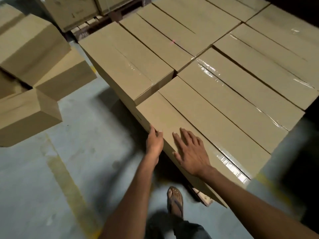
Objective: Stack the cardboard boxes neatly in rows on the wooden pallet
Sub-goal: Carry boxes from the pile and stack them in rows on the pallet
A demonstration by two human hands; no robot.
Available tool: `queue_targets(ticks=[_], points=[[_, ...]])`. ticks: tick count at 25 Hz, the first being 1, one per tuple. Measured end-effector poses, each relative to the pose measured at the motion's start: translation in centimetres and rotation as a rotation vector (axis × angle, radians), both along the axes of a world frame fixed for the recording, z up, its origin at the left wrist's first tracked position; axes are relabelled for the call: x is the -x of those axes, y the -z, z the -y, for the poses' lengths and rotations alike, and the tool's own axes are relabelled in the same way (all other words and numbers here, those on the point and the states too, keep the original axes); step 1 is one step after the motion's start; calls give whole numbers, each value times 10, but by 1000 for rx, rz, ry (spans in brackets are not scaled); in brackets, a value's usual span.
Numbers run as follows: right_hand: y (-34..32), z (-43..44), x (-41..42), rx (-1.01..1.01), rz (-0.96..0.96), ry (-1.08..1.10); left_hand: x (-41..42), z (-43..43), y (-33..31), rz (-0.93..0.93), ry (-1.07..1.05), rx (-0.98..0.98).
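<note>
Most of the wooden pallet (206,201) hidden beneath boxes (224,109)

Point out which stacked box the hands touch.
The nearest long box, on the stack's front edge: left hand grips its edge, right hand flat on top.
</note>
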State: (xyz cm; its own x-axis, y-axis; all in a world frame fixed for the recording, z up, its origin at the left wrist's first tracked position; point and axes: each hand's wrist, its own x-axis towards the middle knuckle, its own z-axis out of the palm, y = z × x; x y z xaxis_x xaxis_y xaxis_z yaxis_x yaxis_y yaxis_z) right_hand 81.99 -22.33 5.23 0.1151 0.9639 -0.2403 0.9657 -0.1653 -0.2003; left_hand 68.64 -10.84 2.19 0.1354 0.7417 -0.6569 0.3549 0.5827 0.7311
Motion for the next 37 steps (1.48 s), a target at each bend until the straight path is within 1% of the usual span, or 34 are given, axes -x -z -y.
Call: queue_targets(ticks=[4, 7, 11, 15, 19, 21, 24, 27, 30, 34, 37], points=[[-6, -5, 11, 36, -26, 85, 9, -6, -2, 15, 71, 58], [-20, -26, 19, 88, -117, 223, 28, -28, -7, 2, 138, 61], [-36, -67, 41, 24, -176, 389, 60, -72, -28, -15, 167, -48], [-42, -116, 81, -70, -215, 481, 89, -116, -46, 6, 173, -165], [-44, -154, 116, -137, -230, 574, 116, -162, -53, -15, 149, -245], [-44, -168, 122, -163, -233, 612, 118, -187, -59, -29, 156, -304], [-38, -193, 122, -225, -249, 689, 103, -229, -67, -21, 221, -433], [-36, -231, 120, -273, -270, 733, 85, -270, -77, 14, 295, -524], [-49, -270, 128, -274, -270, 703, 91, -303, -88, 55, 326, -527], [-85, -317, 161, -293, -283, 664, 136, -344, -121, 88, 324, -514], [-109, -348, 200, -303, -325, 686, 188, -381, -141, 104, 337, -497]])
